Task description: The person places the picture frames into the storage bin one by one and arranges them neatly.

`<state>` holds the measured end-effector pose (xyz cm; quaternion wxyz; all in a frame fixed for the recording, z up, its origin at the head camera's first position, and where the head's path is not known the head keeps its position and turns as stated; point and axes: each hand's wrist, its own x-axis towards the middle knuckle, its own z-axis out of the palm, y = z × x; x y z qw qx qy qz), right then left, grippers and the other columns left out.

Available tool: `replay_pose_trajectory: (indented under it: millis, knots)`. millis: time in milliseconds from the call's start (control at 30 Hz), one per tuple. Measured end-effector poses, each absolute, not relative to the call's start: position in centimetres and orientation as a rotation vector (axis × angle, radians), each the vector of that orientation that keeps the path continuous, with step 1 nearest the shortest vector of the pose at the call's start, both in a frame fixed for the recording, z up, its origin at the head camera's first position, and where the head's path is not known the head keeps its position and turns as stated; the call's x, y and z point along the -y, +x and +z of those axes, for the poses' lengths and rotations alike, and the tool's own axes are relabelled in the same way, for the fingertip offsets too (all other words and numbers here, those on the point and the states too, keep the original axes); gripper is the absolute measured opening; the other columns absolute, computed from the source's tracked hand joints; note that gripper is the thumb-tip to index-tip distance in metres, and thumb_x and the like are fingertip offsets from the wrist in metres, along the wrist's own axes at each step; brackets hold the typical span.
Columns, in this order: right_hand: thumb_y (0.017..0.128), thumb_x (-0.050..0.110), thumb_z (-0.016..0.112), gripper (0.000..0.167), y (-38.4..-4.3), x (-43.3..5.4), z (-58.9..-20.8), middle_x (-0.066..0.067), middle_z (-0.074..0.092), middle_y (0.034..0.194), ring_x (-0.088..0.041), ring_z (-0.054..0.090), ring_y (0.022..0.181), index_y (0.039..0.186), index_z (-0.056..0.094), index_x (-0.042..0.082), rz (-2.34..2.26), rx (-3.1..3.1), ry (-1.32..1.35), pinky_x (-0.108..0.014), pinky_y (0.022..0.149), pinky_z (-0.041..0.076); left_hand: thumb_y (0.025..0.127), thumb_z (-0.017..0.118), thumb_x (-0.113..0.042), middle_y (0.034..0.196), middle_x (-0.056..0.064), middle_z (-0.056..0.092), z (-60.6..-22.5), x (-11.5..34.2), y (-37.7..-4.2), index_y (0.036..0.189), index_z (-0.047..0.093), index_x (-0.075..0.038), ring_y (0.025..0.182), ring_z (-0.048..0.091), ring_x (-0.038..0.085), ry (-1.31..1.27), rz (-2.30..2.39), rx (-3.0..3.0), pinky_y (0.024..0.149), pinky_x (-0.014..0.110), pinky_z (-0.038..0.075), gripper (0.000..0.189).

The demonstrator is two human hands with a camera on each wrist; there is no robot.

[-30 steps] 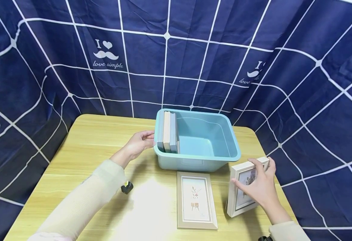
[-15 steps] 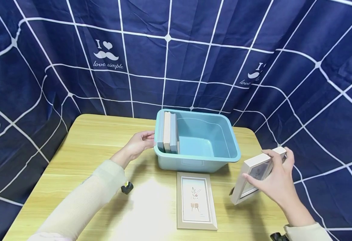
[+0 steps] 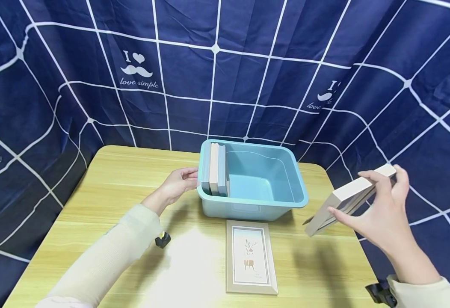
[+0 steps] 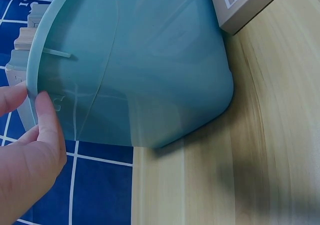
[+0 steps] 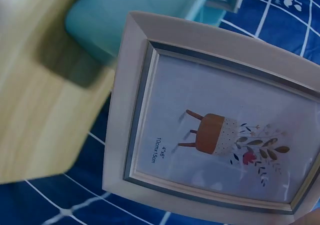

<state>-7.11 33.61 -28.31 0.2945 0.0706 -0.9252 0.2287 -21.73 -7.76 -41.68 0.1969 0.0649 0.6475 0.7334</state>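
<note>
A light-blue plastic bin (image 3: pixel 248 209) stands on the table, several picture frames (image 3: pixel 214 171) upright side by side at its left end. My left hand (image 3: pixel 175 186) pinches the bin's left rim; the left wrist view has thumb and fingers on either side of that rim (image 4: pixel 34 60). Off the table at the right, my right hand (image 3: pixel 383 214) grips a cream picture frame (image 3: pixel 346 196) by its edges, tilted. In the right wrist view this held picture frame (image 5: pixel 210 130) faces the camera with its plant print. Another cream picture frame (image 3: pixel 251 256) lies face up before the bin.
The light wooden table (image 3: pixel 132 171) runs out close to the right hand. A dark blue gridded cloth (image 3: pixel 186 68) hangs behind and at both sides. A small black object (image 3: pixel 162 240) is beside the left sleeve.
My right hand has lifted the picture frame up and to the right, tipping it further over. The left hand, the bin and the frame lying on the table stay where they were.
</note>
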Motion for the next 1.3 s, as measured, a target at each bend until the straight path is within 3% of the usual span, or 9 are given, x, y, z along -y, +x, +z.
replay_pose_trajectory:
  millis: [133,233,333,433,700,1033,1133,1300]
  knots:
    - [0.038,0.021,0.091,0.098,-7.1,-33.4,-26.6,-0.016,0.015,0.148,-0.020,0.007,0.137,0.123,0.047,0.000,0.582,2.441,0.212,-0.053,0.105,0.025,0.088,0.053,0.013,0.133,0.030,0.045,-41.6,8.0,-21.6,0.140,0.033,0.013,0.110,0.053,0.025,0.185,2.042,-1.819,0.096,0.032,0.047,0.055]
    - [0.041,0.044,0.091,0.104,-7.1,-33.3,-25.5,-0.006,0.012,0.149,-0.019,0.007,0.137,0.123,0.046,-0.001,0.560,2.423,0.243,-0.052,0.106,0.025,0.088,0.054,0.013,0.132,0.030,0.045,-41.6,8.1,-21.5,0.140,0.033,0.012,0.109,0.054,0.024,0.191,2.035,-1.825,0.095,0.032,0.047,0.056]
    - [0.046,0.071,0.078,0.110,-7.4,-32.9,-24.5,0.002,0.011,0.146,-0.020,0.008,0.137,0.122,0.046,-0.002,0.532,2.381,0.286,-0.048,0.108,0.024,0.089,0.053,0.013,0.132,0.030,0.045,-41.6,8.3,-21.4,0.140,0.033,0.012,0.108,0.054,0.024,0.200,2.036,-1.822,0.095,0.031,0.047,0.055]
    - [0.050,0.080,0.068,0.111,-7.7,-32.3,-23.8,0.003,0.010,0.145,-0.021,0.009,0.137,0.119,0.046,-0.004,0.515,2.335,0.322,-0.043,0.109,0.023,0.089,0.053,0.012,0.133,0.031,0.044,-41.6,8.4,-21.3,0.140,0.033,0.012,0.108,0.054,0.023,0.210,2.042,-1.810,0.095,0.031,0.047,0.055]
    - [0.053,0.078,0.067,0.105,-8.3,-30.4,-23.1,-0.013,0.006,0.153,-0.023,0.002,0.140,0.119,0.043,0.000,0.486,2.364,0.349,-0.057,0.109,0.021,0.089,0.053,0.011,0.134,0.032,0.043,-41.7,8.9,-21.0,0.140,0.032,0.013,0.111,0.053,0.025,0.257,2.037,-1.798,0.096,0.031,0.047,0.055]
    - [0.052,0.077,0.069,0.103,-10.1,-28.1,-23.3,-0.018,0.010,0.151,-0.025,0.007,0.139,0.118,0.042,0.003,0.493,2.361,0.456,-0.054,0.107,0.026,0.089,0.054,0.011,0.132,0.030,0.045,-41.6,9.2,-20.5,0.140,0.033,0.012,0.112,0.052,0.026,0.257,2.015,-1.817,0.096,0.031,0.047,0.055]
    - [0.052,0.067,0.074,0.097,-10.5,-27.5,-23.6,-0.018,0.007,0.152,-0.025,0.006,0.140,0.119,0.041,0.005,0.488,2.389,0.510,-0.057,0.106,0.028,0.089,0.054,0.011,0.132,0.029,0.046,-41.7,9.3,-20.4,0.140,0.034,0.012,0.111,0.052,0.026,0.265,2.010,-1.822,0.095,0.031,0.048,0.055]
    - [0.047,0.037,0.085,0.093,-11.8,-26.8,-24.0,-0.019,0.006,0.152,-0.028,0.007,0.139,0.122,0.040,0.007,0.477,2.434,0.627,-0.059,0.104,0.030,0.089,0.054,0.011,0.132,0.030,0.045,-41.8,9.3,-20.4,0.140,0.033,0.013,0.110,0.053,0.025,0.273,2.023,-1.814,0.095,0.031,0.047,0.055]
